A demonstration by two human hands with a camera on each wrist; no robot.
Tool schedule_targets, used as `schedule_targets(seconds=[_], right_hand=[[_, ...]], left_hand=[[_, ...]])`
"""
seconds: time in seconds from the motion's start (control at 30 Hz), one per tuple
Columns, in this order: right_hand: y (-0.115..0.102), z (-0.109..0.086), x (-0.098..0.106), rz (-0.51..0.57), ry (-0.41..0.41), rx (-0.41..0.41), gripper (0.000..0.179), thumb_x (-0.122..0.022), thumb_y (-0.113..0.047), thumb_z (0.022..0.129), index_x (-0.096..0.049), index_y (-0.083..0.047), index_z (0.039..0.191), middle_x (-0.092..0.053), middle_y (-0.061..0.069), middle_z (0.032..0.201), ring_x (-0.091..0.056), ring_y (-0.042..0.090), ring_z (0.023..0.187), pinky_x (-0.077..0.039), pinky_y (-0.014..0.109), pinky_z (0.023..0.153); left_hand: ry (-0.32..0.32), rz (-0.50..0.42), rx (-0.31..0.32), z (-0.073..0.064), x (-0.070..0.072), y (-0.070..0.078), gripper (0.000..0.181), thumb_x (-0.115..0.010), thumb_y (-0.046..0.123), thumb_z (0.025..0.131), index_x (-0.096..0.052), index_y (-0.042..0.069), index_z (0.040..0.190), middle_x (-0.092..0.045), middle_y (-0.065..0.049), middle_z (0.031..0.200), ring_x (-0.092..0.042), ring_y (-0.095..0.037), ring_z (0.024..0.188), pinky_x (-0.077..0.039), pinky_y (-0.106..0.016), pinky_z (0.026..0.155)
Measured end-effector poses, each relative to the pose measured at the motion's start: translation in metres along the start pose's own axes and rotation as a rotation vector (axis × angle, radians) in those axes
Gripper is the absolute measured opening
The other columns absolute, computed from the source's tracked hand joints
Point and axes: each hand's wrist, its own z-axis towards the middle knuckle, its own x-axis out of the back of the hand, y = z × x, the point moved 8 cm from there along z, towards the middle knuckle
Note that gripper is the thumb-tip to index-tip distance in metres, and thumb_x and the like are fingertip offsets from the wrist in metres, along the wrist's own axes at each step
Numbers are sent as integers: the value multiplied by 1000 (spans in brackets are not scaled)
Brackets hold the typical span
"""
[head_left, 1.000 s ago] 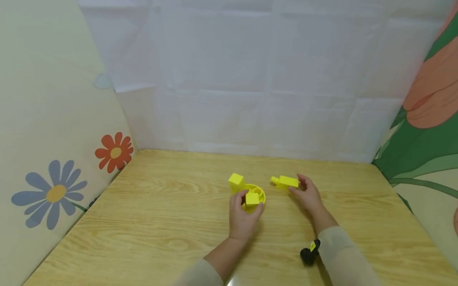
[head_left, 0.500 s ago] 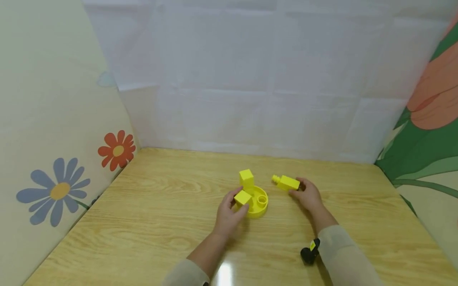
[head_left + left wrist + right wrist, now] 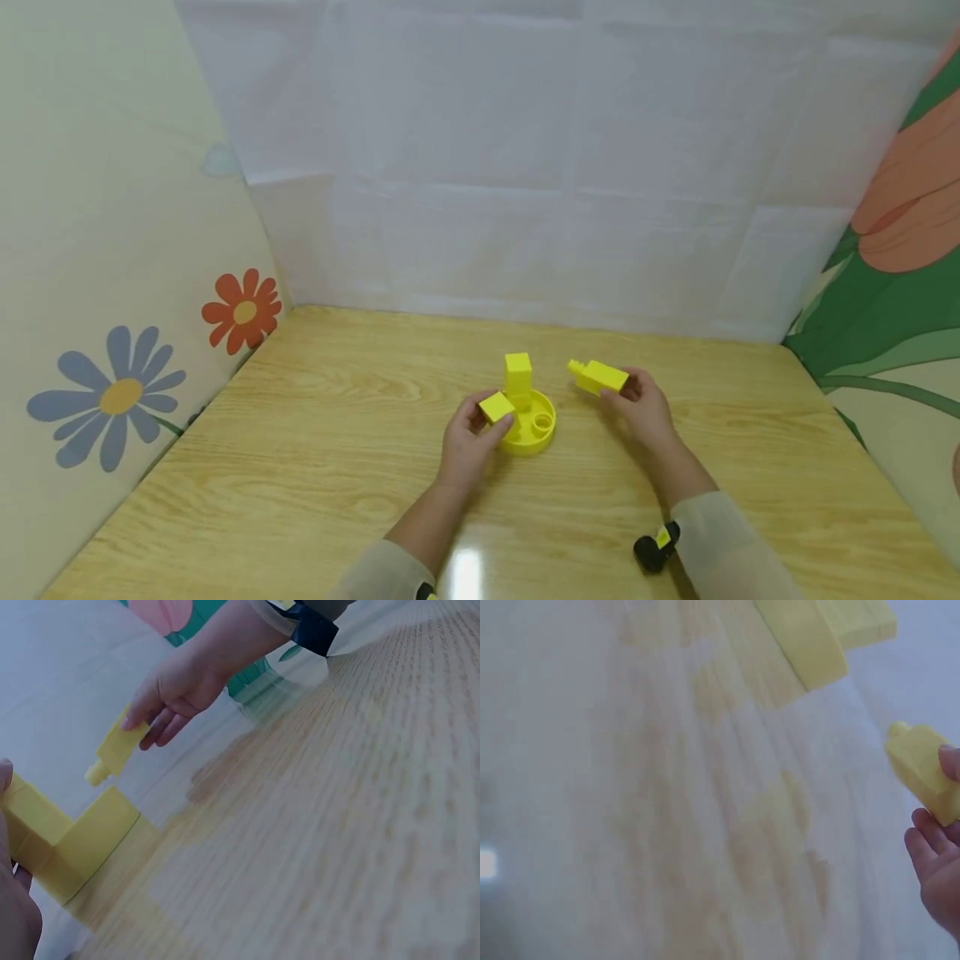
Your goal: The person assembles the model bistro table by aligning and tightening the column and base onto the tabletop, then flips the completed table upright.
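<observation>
A round yellow base [image 3: 527, 451] sits on the table, two square blocks rising from it and a ring-shaped socket [image 3: 542, 424] showing at its right. My left hand [image 3: 462, 447] pinches the near-left block [image 3: 497, 407] between thumb and fingers. The other upright block [image 3: 517, 373] stands at the back of the base. To the right, my right hand [image 3: 649, 419] grips a yellow block with a narrow stepped stem [image 3: 602, 377] by its plain end. Its stem points left, toward the base. In the left wrist view, this piece [image 3: 120, 748] is held close above the base [image 3: 101, 836].
The wood-grain table [image 3: 337, 433] meets a white sheet [image 3: 465, 167] at the back. Flower-patterned walls [image 3: 112, 250] stand at both sides. A black wrist device [image 3: 655, 550] hangs at the right sleeve.
My left hand has moved left with its block, and the base has turned, bringing the other block to the back and the socket into view. My right hand has tilted its piece slightly.
</observation>
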Motion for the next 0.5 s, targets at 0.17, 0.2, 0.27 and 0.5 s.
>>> schedule_targets(seconds=[0.17,0.2,0.27,0.5], right_hand=[[-10,-11,0,86,11,20,54,-66,-10,93,-41,2,139,-49,22,140,-51,33,128,-48,10,86],[-11,-13,0,91,12,22,54,-66,-11,93,-41,1,139,-49,20,139,-51,31,126,-47,9,84],[-14,-17,0,95,21,29,53,-67,-12,93,-43,-2,140,-51,17,138,-51,24,122,-47,8,83],[-31,-29,-5,72,37,106,51,-70,-14,91,-50,-6,138,-58,14,122,-52,6,96,-48,14,78]], left_hand=[[-20,-7,13,2,-2,0,43,-72,5,87,-58,-1,127,-60,-18,129,-56,-31,123,-45,-37,109],[-27,-13,13,2,-3,0,43,-72,5,87,-58,-2,128,-60,-19,129,-56,-31,123,-46,-34,107],[-40,-18,11,2,-4,0,44,-71,5,88,-57,-4,128,-59,-21,130,-56,-32,123,-47,-29,105],[-70,-28,5,3,-6,1,47,-69,4,89,-53,-6,131,-58,-22,132,-56,-33,123,-47,-29,105]])
